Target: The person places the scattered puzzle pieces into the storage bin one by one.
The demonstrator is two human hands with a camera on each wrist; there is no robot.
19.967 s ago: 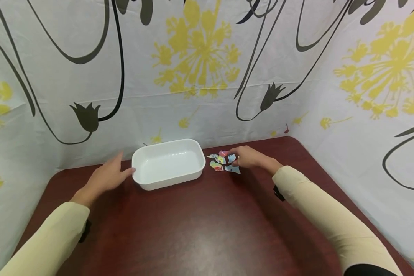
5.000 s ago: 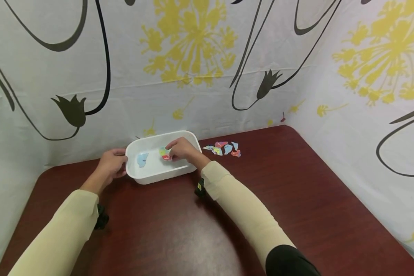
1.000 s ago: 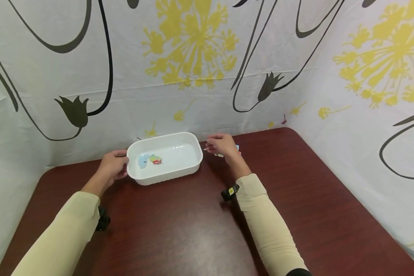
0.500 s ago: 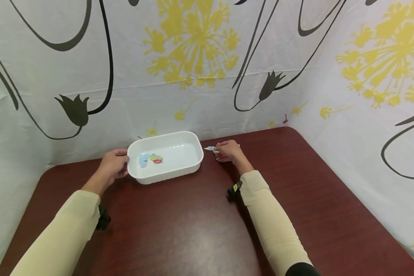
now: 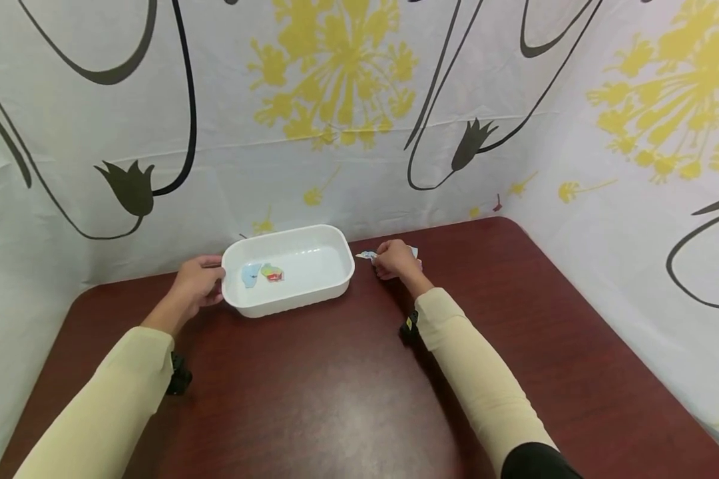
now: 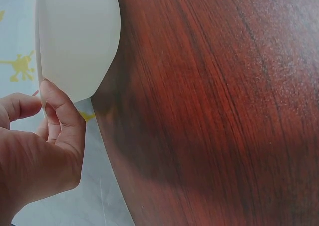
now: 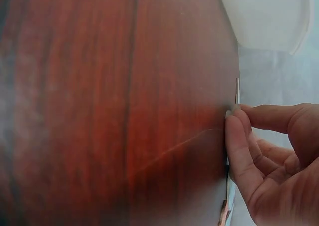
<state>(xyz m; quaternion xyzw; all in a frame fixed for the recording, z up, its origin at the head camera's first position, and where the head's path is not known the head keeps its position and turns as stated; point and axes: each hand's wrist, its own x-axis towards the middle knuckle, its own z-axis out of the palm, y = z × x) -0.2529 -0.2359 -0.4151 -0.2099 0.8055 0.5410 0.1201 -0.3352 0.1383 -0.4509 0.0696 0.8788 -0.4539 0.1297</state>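
At the table's back left, my left hand [image 5: 194, 286] pinches the left end of a white rectangular tub [image 5: 329, 293]; the left wrist view shows thumb and fingers on its rim [image 6: 39, 46]. Two thin printed pieces with uneven outlines lie inside, a light blue one [image 5: 250, 275] and a green and red one [image 5: 272, 273]. Right of the tub, my right hand [image 5: 397, 259] is down among similar pieces. In the right wrist view its thumb and fingertips come together on a thin piece [image 7: 238, 91]. The hand covers most of the others.
A pale blue piece [image 5: 415, 252] shows past the right hand, and another [image 5: 367, 255] lies between hand and tub. The dark red wooden table [image 5: 311, 379] ends at the back against a flower-printed cloth [image 5: 234, 153]. More cloth hangs at both sides.
Two pieces have come into the tub since the earliest frame. The right hand went from over the tub back to the pile and settled lower there. The left hand stays on the rim.
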